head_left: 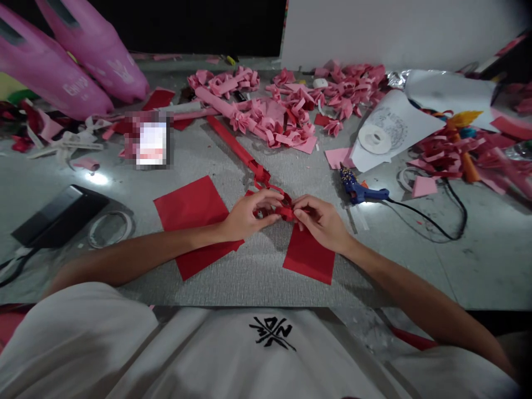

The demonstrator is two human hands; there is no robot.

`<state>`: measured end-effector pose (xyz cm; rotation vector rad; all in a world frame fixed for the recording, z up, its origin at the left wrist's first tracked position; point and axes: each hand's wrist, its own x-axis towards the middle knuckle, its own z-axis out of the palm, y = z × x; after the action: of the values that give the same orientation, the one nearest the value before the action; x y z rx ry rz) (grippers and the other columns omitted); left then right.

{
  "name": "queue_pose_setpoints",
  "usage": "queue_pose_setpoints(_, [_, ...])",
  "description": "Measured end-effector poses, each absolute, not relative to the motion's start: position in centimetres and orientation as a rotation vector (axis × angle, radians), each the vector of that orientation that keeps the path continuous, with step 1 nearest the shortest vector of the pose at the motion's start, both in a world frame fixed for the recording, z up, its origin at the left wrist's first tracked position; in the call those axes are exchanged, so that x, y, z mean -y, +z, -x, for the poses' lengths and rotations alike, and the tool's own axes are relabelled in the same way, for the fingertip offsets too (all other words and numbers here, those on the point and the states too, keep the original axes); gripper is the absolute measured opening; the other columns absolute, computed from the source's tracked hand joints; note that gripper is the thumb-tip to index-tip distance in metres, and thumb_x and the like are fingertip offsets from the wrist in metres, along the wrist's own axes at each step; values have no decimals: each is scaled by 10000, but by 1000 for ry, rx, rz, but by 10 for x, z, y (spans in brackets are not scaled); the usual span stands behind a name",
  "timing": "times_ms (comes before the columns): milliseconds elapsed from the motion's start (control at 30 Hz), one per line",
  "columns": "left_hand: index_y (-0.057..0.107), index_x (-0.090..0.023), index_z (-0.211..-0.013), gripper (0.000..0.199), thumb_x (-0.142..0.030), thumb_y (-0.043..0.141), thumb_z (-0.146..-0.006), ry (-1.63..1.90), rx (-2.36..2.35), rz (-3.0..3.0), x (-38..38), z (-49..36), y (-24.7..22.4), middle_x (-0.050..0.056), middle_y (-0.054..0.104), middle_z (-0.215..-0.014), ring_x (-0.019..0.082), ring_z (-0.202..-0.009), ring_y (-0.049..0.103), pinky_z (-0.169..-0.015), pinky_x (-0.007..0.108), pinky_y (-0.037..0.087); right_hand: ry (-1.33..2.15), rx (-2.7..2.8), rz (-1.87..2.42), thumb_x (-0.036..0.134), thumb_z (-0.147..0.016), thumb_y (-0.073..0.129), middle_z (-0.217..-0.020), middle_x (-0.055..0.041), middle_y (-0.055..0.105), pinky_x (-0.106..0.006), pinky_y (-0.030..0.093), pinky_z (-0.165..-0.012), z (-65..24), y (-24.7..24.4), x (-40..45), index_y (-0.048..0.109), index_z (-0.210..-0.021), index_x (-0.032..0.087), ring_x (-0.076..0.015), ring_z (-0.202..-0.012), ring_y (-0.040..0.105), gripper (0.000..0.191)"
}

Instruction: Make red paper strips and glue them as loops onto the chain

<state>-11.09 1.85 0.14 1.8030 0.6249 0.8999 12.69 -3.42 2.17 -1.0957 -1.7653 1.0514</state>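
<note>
Between my two hands is a curled red paper strip (pixel 284 213), part of a looped red piece that runs up toward a long red paper stick (pixel 230 141). My left hand (pixel 253 213) pinches the strip from the left with thumb and forefinger. From the right, my right hand (pixel 320 219) grips its other end with the fingertips. Under my left forearm and wrist lies a large red sheet (pixel 191 202). A smaller red sheet (pixel 310 255) lies flat just below my right hand. Whether the curl is joined to the stick is hard to see.
A blue glue gun (pixel 366 193) with a black cord lies to the right. Pink paper flowers (pixel 282 119) are heaped at the back. A tape roll (pixel 110 228) and black box (pixel 60 213) sit left. Pink bottles (pixel 70 77) stand back left; a white roll (pixel 374 138) rests on paper.
</note>
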Motion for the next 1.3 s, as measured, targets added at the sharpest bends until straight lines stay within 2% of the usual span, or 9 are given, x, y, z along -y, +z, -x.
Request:
queue_pose_setpoints(67, [691,-182,-1200,352,-358,786,-910,908,-630,-1787,-19,111,2,84,774,-1127,168,-992,766,-901,272,626,1098,1685,1102,410,-1032,611,-958,-33,708,-257,569,-634,-126,19,36,647,-1076,218,-109,-669,663,200])
queue_pose_setpoints(200, [699,-172,-1147,378,-390,827,-866,879,-656,-1643,-19,110,1,75,793,-1035,175,-895,785,-755,252,661,939,1651,1142,409,-924,765,-1027,-49,752,-284,637,-755,-124,14,41,650,-1127,228,-164,-891,747,296])
queue_pose_setpoints(300, [694,-164,-1141,420,-416,844,-841,861,-673,-1570,-18,110,1,93,796,-1053,191,-866,795,-694,252,672,799,1726,1182,376,-968,712,-958,-43,781,-297,647,-731,-125,14,42,704,-1077,226,-162,-801,762,186])
queue_pose_setpoints(400, [707,-159,-1151,398,-402,826,-860,845,-667,-1581,-18,109,2,92,798,-1042,168,-792,788,-708,263,677,634,1815,1194,333,-984,691,-945,-37,800,-305,643,-734,-126,16,41,740,-1070,233,-163,-780,767,141])
queue_pose_setpoints(567, [731,-145,-1122,356,-387,810,-874,782,-623,-1510,-22,109,4,79,790,-980,156,-800,775,-712,268,672,472,1903,1138,247,-999,655,-1009,-35,810,-316,637,-814,-125,19,40,759,-1087,243,-165,-869,772,137])
queue_pose_setpoints(700, [723,-128,-1146,408,-389,832,-852,727,-614,-1453,-28,109,2,88,787,-950,151,-766,764,-697,274,658,455,1910,1112,241,-1005,638,-1028,-43,811,-328,640,-817,-125,17,38,757,-1095,246,-169,-891,773,149])
queue_pose_setpoints(933, [756,-131,-1057,355,-406,841,-849,646,-549,-1469,-35,110,4,64,770,-867,111,-652,700,-627,234,606,450,1933,1094,245,-1013,626,-1028,-40,810,-337,649,-830,-125,15,37,754,-1081,254,-169,-895,775,145])
queue_pose_setpoints(1300, [733,-126,-1036,308,-364,827,-865,638,-535,-1449,-33,109,5,75,767,-893,125,-709,727,-710,267,631,423,1949,1042,221,-995,657,-1036,-33,813,-337,659,-836,-126,12,37,773,-1086,264,-172,-901,782,153])
